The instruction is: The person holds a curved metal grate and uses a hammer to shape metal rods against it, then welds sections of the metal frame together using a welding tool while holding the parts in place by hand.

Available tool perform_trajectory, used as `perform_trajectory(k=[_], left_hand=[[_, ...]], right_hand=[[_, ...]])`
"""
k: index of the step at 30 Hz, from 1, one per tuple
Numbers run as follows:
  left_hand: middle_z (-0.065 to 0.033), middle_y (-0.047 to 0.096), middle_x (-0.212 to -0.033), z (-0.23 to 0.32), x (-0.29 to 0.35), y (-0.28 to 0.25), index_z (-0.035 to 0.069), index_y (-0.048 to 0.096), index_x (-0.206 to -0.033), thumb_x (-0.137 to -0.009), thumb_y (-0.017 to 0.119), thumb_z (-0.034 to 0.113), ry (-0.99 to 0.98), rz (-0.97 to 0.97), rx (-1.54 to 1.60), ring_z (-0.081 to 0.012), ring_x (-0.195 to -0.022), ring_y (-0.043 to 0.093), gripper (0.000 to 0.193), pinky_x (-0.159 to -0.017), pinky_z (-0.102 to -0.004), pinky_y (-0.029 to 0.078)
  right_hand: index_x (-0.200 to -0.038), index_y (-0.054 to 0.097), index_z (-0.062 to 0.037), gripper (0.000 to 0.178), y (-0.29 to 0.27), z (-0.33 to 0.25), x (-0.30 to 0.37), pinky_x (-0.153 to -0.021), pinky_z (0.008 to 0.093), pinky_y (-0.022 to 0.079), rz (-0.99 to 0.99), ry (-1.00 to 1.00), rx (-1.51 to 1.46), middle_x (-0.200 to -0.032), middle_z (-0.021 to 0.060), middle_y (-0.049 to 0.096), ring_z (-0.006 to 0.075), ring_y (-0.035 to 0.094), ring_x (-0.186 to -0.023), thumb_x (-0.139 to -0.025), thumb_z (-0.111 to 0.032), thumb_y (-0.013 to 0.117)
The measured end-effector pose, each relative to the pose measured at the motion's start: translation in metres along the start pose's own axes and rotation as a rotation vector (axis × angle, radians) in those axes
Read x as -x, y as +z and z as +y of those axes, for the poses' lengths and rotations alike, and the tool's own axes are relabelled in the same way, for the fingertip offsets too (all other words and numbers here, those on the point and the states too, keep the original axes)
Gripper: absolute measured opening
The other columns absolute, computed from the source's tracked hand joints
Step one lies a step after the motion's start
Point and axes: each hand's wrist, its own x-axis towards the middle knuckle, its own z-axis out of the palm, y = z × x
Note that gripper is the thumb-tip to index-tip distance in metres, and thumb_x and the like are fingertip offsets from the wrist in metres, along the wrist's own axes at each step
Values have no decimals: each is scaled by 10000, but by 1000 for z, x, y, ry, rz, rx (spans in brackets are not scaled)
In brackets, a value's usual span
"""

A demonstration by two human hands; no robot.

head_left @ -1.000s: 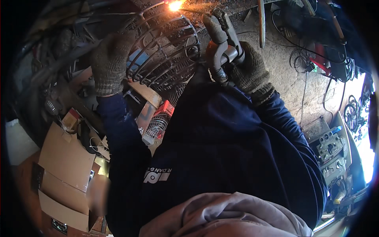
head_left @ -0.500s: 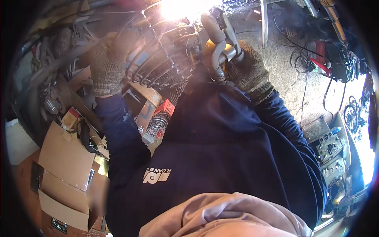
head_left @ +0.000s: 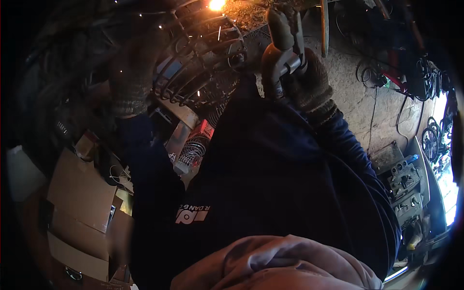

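Steel rods bent into a curved wire frame [head_left: 203, 63] fill the upper middle of the view, and at its top edge a bright orange spark point [head_left: 216, 5] glows, throwing small sparks down across the bars. From where I stand that is the main worry: the sparks fall toward the cardboard boxes [head_left: 77, 203] stacked low on the left, and cardboard that close to hot metal could smoulder. A red-and-white spray can [head_left: 193, 145] lies just below the frame, which I would judge a poor neighbour for sparks.

On the right the concrete floor [head_left: 357, 96] carries loose cables [head_left: 372, 72] and a grey machine with knobs [head_left: 403, 181]; a snagged cable could jerk the tool off line.

The left hand [head_left: 130, 79], in a knitted glove, is closed on the frame's left side, holding it steady. It sits close to the hot bars, and a knitted glove may not keep heat or sparks out for long. If that hold slips, the frame could swing.

The right hand [head_left: 307, 79], also gloved, has its grip closed around the handle of a grey welding holder [head_left: 282, 48], tip pointed up toward the glow.
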Motion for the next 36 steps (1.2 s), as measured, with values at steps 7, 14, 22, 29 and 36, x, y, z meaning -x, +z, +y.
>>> perform_trajectory(k=[7,14,22,29,36], left_hand=[[-65,727,-912,33,-9,-13,25,713,-1032,-894,737,304,-440,8,432,-136,-823,665,312,-758,-291,511],[-95,729,-888,35,-8,-12,14,704,-1010,-890,731,353,-446,35,301,-167,-788,677,361,-714,-307,508],[-111,725,-854,38,-13,-15,18,702,-998,-872,730,433,-473,-21,223,-185,-760,683,435,-702,-313,509],[-40,679,-854,-5,3,-3,100,682,-1101,-883,697,200,128,-62,-561,-160,-717,647,240,-611,-313,504],[-8,603,-731,13,-6,-11,92,675,-1029,-896,709,323,-249,-92,-130,-118,-622,578,269,-570,-286,461]], right_hand=[[-1205,515,-12,433,7,-33,5,-884,330,515,-212,-130,630,-1088,101,646,178,640,-1028,-873,-196,722],[-1190,545,-15,508,11,-46,1,-833,386,513,-279,-121,612,-1038,149,649,296,659,-958,-828,-320,730],[-1180,557,-32,501,11,-36,1,-835,398,523,-197,-175,733,-1032,158,659,307,665,-970,-803,-299,750],[-1217,556,-58,493,6,-6,-6,-800,384,542,-246,-315,833,-1021,112,672,286,672,-939,-806,-246,754],[-1312,501,-36,434,5,-15,-13,-795,309,531,-339,-265,793,-1026,94,664,219,667,-954,-929,-184,642]])
